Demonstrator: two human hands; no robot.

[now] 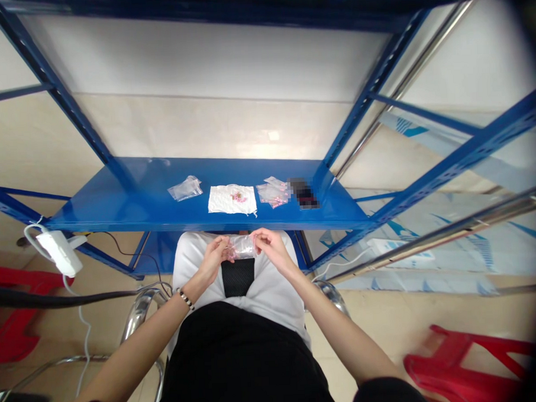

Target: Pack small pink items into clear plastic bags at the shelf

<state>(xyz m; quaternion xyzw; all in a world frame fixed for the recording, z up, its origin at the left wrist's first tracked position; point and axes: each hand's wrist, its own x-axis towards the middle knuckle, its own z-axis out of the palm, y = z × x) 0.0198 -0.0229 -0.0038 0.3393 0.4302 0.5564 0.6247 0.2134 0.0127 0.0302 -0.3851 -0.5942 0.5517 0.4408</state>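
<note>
Blue steel racking is filling the view against a pale tiled wall, and its lowest blue shelf (117,204) is sitting right in front of the seated person. Down below that shelf's front edge, both hands are meeting over the lap: the left hand (216,255) is pinching one end of a small clear plastic bag (243,247) and the right hand (270,246) is pinching the other, so the two are closed on the same bag with only its width between them. The bag is hanging in the air, clear of the shelf, and what it contains is too small to make out. A beaded bracelet (185,299) is showing on the left wrist. Up on the shelf, a white cloth (231,199) with something small and pink on it is lying flat in the middle, an empty-looking clear bag (185,188) is resting just to its left, and a little heap of clear bags with pink pieces (273,192) is lying just to its right, beside a blurred dark object (303,193). Off to the left, a white power adapter (59,251) is dangling on its cable, and red plastic stools (461,364) are standing on the floor at both lower corners.
</note>
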